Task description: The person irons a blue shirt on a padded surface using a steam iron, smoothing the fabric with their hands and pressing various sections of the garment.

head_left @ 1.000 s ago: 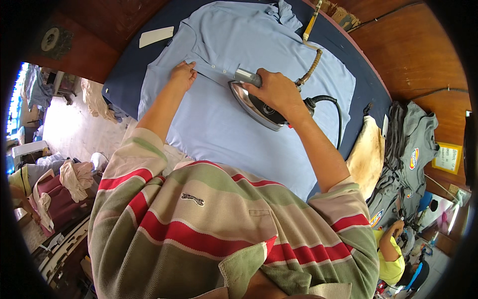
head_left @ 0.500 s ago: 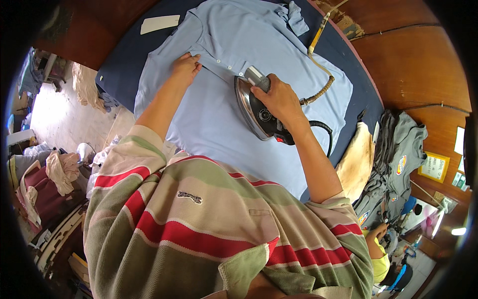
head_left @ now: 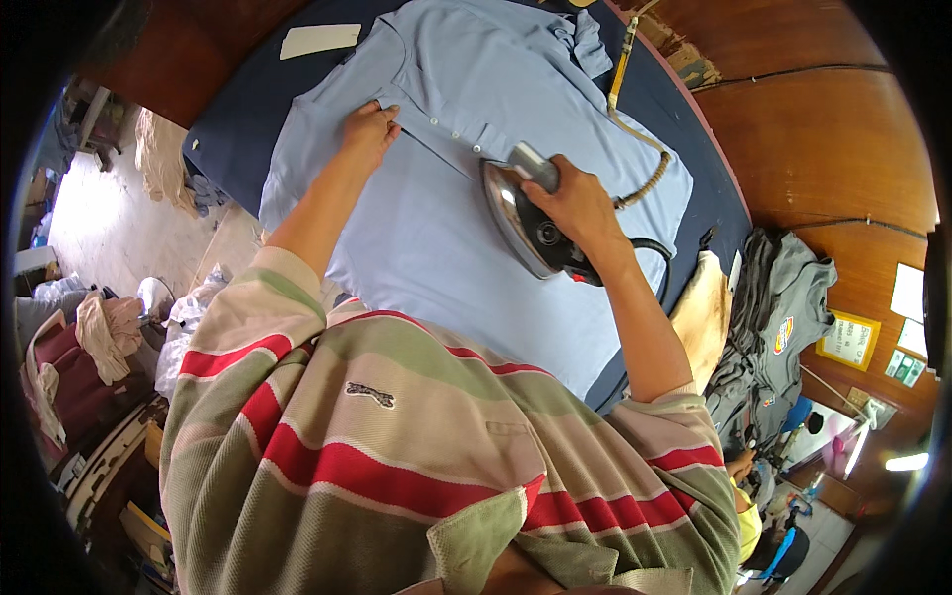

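A light blue shirt (head_left: pixel 426 248) lies spread over a dark blue padded table (head_left: pixel 230 124), its row of white buttons running across the middle. With closed fingers my left hand (head_left: pixel 371 134) pinches the edge of the shirt's front placket. My right hand (head_left: pixel 580 203) is wrapped round the handle of an iron (head_left: pixel 521 223), which has a black and silver body. The iron rests on the shirt, right of the buttons, with its tip toward the placket. A tan hose (head_left: pixel 650 178) and a black cord (head_left: pixel 654 256) run from behind the iron.
A white card (head_left: pixel 319 41) lies at the table's far left. Dark grey garments (head_left: pixel 773 327) hang at the right, beside a scorched cream cloth (head_left: pixel 702 317). Crumpled clothes (head_left: pixel 107 332) are heaped at the lower left. A person in yellow (head_left: pixel 749 526) is partly visible at lower right.
The iron has slid a little to the right in my right hand, away from the buttons. My left hand keeps its pinch on the placket in nearly the same place.
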Action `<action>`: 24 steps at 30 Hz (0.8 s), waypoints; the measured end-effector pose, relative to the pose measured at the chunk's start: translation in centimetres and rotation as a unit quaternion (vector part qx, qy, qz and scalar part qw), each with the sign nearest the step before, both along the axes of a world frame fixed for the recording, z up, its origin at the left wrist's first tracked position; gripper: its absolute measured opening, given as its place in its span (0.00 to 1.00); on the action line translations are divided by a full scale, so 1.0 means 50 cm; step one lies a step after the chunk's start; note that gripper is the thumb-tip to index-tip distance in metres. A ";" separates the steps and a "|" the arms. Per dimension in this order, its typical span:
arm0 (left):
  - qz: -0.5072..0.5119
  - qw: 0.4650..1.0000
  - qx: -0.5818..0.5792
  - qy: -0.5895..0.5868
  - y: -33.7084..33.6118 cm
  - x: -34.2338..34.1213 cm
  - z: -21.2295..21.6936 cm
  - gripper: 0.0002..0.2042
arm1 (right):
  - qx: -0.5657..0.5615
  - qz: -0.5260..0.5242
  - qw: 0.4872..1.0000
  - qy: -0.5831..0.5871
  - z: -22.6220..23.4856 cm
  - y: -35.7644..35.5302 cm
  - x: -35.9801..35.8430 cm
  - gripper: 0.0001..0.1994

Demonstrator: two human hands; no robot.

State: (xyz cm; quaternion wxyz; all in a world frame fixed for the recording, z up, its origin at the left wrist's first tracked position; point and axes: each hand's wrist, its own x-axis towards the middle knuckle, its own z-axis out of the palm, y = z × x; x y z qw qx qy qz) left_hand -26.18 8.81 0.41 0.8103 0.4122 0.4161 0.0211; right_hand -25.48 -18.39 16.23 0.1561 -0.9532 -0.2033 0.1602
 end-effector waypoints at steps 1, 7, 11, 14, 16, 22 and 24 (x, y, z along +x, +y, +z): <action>0.000 1.000 0.002 0.000 0.003 0.002 -0.008 0.28 | -0.007 -0.019 1.000 0.001 0.001 -0.015 0.003 0.21; 0.043 0.999 0.022 0.020 -0.020 -0.004 0.033 0.25 | -0.019 -0.012 0.999 -0.028 -0.003 -0.019 0.016 0.22; 0.006 1.000 0.023 -0.008 -0.005 -0.009 0.017 0.25 | 0.003 -0.020 0.999 -0.034 -0.006 -0.004 0.060 0.22; 0.059 0.998 0.004 0.010 -0.011 -0.027 0.018 0.21 | 0.010 -0.032 0.999 -0.021 -0.006 -0.005 0.083 0.22; 0.034 0.984 0.172 -0.021 0.003 -0.055 0.012 0.18 | 0.004 -0.023 0.999 -0.026 -0.006 -0.009 0.085 0.22; -0.083 0.671 0.735 0.049 0.014 -0.017 0.054 0.15 | 0.002 -0.017 1.000 -0.012 -0.009 -0.005 0.093 0.22; -0.142 0.606 0.777 0.093 0.017 0.035 0.043 0.17 | 0.001 -0.013 1.000 -0.016 -0.007 -0.008 0.093 0.23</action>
